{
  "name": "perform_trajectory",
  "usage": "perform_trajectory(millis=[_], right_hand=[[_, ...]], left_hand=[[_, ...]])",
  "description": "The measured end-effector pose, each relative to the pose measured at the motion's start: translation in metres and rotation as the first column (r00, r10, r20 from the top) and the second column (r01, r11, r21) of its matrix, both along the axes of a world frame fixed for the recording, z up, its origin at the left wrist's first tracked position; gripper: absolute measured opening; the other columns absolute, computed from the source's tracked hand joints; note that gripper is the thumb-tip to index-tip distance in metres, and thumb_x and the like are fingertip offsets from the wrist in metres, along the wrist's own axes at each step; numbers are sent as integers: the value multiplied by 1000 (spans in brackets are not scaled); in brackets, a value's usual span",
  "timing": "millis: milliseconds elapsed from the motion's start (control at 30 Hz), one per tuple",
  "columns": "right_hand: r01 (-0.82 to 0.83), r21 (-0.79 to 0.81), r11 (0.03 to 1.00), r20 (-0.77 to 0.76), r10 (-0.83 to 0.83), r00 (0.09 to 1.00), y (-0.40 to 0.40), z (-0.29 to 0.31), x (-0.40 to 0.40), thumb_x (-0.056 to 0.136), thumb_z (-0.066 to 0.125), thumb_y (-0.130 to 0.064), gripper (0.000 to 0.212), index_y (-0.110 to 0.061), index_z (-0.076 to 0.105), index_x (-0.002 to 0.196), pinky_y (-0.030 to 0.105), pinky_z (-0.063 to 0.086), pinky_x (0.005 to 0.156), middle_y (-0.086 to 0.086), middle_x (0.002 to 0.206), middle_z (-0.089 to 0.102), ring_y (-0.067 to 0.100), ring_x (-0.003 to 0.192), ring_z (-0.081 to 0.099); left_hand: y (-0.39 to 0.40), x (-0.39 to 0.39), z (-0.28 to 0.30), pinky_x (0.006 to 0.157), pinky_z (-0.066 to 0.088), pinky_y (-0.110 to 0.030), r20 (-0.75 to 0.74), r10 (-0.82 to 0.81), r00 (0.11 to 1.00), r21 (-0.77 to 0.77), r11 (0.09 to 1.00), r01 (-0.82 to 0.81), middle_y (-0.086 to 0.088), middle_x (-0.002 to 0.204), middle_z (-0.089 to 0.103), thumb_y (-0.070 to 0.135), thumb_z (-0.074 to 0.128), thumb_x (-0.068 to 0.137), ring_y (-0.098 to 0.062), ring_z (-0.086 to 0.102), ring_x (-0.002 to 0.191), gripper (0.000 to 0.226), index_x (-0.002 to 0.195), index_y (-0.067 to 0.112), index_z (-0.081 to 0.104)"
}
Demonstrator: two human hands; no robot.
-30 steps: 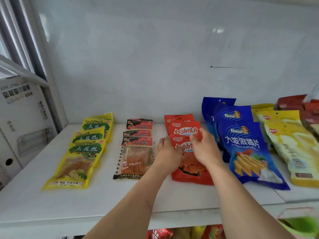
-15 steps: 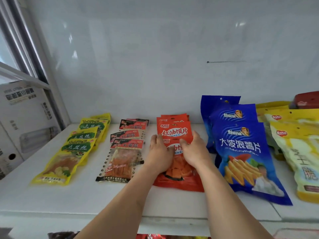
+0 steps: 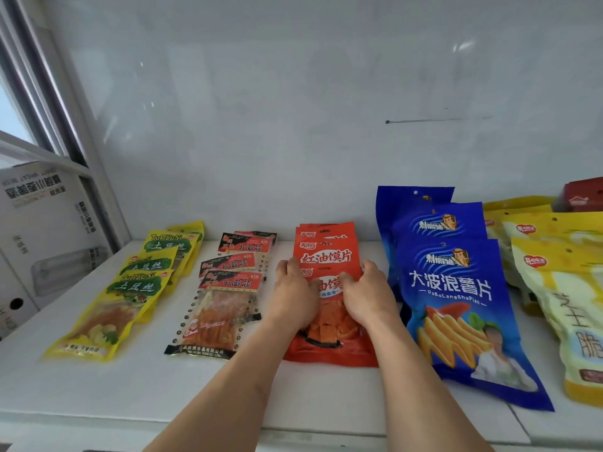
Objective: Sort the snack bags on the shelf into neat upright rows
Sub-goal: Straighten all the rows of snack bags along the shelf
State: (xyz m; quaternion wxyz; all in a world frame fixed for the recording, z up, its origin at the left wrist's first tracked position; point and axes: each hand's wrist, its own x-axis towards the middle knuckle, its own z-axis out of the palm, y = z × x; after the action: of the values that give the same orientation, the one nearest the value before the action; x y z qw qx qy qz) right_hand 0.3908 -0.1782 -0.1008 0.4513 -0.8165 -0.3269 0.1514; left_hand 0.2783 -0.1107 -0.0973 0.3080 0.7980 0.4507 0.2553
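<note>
A row of orange-red snack bags (image 3: 327, 256) lies overlapped on the white shelf (image 3: 137, 393), running from the back wall toward me. My left hand (image 3: 295, 293) rests on the left side of the front orange-red bag (image 3: 329, 349), fingers curled at its edge. My right hand (image 3: 365, 293) holds the right side of the same bag, fingers curled over it. To the left lie a row of clear red-topped bags (image 3: 222, 308) and a row of yellow bags (image 3: 130, 295). Blue crisp bags (image 3: 456, 308) lie to the right.
Pale yellow bags (image 3: 561, 288) and a dark red pack (image 3: 584, 194) fill the far right. A cardboard box (image 3: 42, 230) stands left of the shelf past a metal post (image 3: 81, 151). The white back wall (image 3: 293, 125) closes the shelf behind the rows.
Both hands have slid together down the orange-red row toward the front bag, and the bags now lie straighter. My view has shifted slightly to the right.
</note>
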Motion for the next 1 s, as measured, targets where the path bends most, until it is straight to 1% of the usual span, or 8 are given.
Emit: perform_trajectory(millis=[133, 233, 300, 367, 433, 533, 733, 1000], right_hand=[[-8, -17, 1000, 11, 8, 1000, 2, -1, 0, 98, 53, -39, 47, -18, 45, 138, 47, 53, 95, 7, 130, 58, 27, 114, 60], [14, -38, 999, 50, -13, 999, 5, 1, 0, 97, 52, -39, 51, -18, 41, 142, 48, 48, 100, 9, 134, 51, 30, 121, 53], [28, -54, 998, 86, -23, 996, 8, 3, 4, 97, 51, -39, 51, -17, 41, 142, 49, 45, 103, 10, 137, 48, 32, 125, 49], [22, -64, 998, 135, -13, 991, 16, 9, 12, 98, 48, -39, 48, -19, 43, 142, 48, 44, 105, 9, 140, 48, 33, 128, 48], [-16, -78, 997, 175, 29, 984, 28, 16, 20, 100, 43, -43, 49, -22, 43, 144, 49, 44, 106, 8, 143, 49, 33, 130, 48], [-56, -152, 987, 254, 93, 963, 48, 24, 30, 100, 36, -53, 58, -28, 33, 152, 53, 41, 108, 6, 153, 39, 33, 136, 42], [-128, -305, 944, 291, 221, 931, 70, 18, 46, 96, 32, -66, 67, -35, 24, 155, 57, 37, 110, 4, 164, 18, 35, 142, 34], [-155, -296, 942, 278, 240, 930, 81, 3, 52, 98, 32, -63, 61, -32, 38, 150, 52, 36, 112, 7, 158, 30, 32, 138, 40]], left_hand=[[1, 2, 0, 103, 42, -38, -2, 3, 1000, 7, 1000, -3, -7, 152, 31, 28, 53, 100, -28, 47, 131, 58, 150, 9, 29], [-2, 1, 3, 114, 34, -43, -35, 6, 999, 52, 999, -5, -11, 162, 17, 31, 50, 101, -32, 32, 144, 62, 153, 10, 23], [-11, -4, 3, 121, 20, -45, -83, 18, 996, 166, 986, -4, -13, 166, 8, 35, 47, 102, -33, 11, 152, 65, 155, 11, 19], [-23, -11, -2, 121, 15, -45, -145, 8, 989, 320, 947, 39, -9, 166, 9, 41, 44, 102, -30, 7, 153, 63, 156, 17, 22], [-36, -19, -13, 120, 14, -47, -250, -9, 968, 408, 906, 114, -3, 166, 13, 50, 37, 101, -28, 6, 152, 60, 154, 26, 26], [-44, -24, -26, 121, 6, -54, -425, -55, 904, 345, 913, 218, 1, 167, 8, 67, 24, 97, -29, -3, 153, 65, 154, 36, 23], [-28, -21, -23, 120, 5, -57, -484, -103, 869, 263, 930, 257, -1, 168, 4, 73, 18, 94, -32, -8, 153, 70, 155, 38, 17], [-21, -21, -34, 122, 4, -51, -463, -155, 873, 229, 930, 287, 1, 168, -1, 74, 16, 94, -30, -13, 153, 71, 156, 41, 10]])
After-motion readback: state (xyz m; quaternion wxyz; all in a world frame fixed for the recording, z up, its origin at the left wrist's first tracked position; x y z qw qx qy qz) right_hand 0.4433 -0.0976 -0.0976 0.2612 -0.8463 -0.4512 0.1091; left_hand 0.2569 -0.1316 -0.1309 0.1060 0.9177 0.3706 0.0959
